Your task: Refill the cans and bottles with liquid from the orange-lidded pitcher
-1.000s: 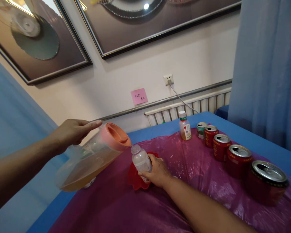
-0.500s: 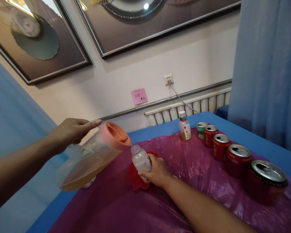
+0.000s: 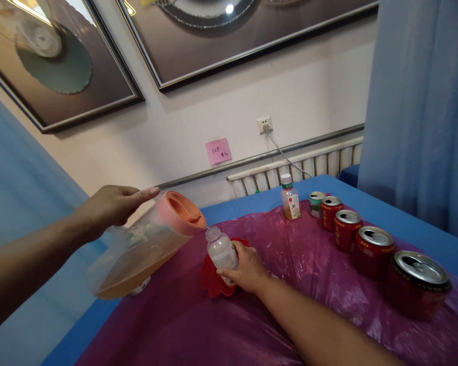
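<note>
My left hand (image 3: 112,208) is closed round the handle side of a clear plastic pitcher (image 3: 141,254) with an orange lid. The pitcher is tilted to the right, and amber liquid lies along its lower side. Its spout meets the mouth of an uncapped clear bottle (image 3: 218,249), with a thin trickle between them. Wrapped round the bottle's side is my right hand (image 3: 248,267), fingers partly hidden behind it. A red scalloped dish (image 3: 210,282) lies beneath the bottle on the purple plastic sheet (image 3: 168,325).
Several opened drink cans, red ones (image 3: 374,251) and a green one (image 3: 316,204), stand in a row on the right. A capped bottle (image 3: 291,201) stands behind. A white object (image 3: 140,287) is partly hidden by the pitcher. A radiator (image 3: 328,155) runs along the wall.
Almost nothing differs. Both hands, the tilted pitcher and the bottle keep their places, and the view has shifted very slightly.
</note>
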The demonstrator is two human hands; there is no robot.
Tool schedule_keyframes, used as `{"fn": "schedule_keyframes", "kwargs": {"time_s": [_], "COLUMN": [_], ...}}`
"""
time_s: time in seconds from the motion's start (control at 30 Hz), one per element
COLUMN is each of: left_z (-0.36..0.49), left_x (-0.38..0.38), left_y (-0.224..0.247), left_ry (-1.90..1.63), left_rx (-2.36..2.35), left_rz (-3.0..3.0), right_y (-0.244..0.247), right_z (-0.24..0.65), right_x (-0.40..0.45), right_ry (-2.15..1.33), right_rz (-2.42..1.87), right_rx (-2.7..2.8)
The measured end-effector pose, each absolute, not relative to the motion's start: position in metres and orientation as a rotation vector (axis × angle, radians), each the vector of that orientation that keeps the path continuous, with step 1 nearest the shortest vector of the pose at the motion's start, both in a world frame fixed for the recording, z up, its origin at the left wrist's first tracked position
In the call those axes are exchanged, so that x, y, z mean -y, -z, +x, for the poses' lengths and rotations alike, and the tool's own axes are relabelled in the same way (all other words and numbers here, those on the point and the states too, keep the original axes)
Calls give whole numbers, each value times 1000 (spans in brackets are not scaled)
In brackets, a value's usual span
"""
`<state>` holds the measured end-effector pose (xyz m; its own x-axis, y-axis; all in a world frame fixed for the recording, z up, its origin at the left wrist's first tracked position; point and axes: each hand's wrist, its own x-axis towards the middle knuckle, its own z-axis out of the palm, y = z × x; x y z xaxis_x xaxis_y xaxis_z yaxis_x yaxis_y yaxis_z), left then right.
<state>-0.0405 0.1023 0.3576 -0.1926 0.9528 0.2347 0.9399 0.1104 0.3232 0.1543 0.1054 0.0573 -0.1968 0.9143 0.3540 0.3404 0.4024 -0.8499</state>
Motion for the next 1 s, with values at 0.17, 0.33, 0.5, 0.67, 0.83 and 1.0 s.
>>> {"fn": "schedule_keyframes", "kwargs": {"time_s": [0.17, 0.33, 0.5, 0.67, 0.83, 1.0], "left_z": [-41, -42, -42, -38, -39, -39], "left_x": [-102, -103, -102, -100, -102, -101], "left_y": [-358, -358, -358, -359, -359, -359], "left_ry": [-654, -644, -632, -628, -633, -631], "left_rx": [-2337, -2342, -2342, -2357, -2347, -2341], "left_rz": [1899, 1904, 1911, 1907, 1913, 1902], "right_y": [-58, -57, -58, -61, -61, -60], "right_z": [155, 155, 155, 156, 156, 157], "right_x": [-105, -105, -105, -104, -104, -104], "right_ry": [-774, -774, -779, -786, -785, -781], "right_rz": [-1105, -1105, -1100, -1090, -1104, -1102], "right_rx": [1749, 1752, 1751, 1746, 1756, 1762]}}
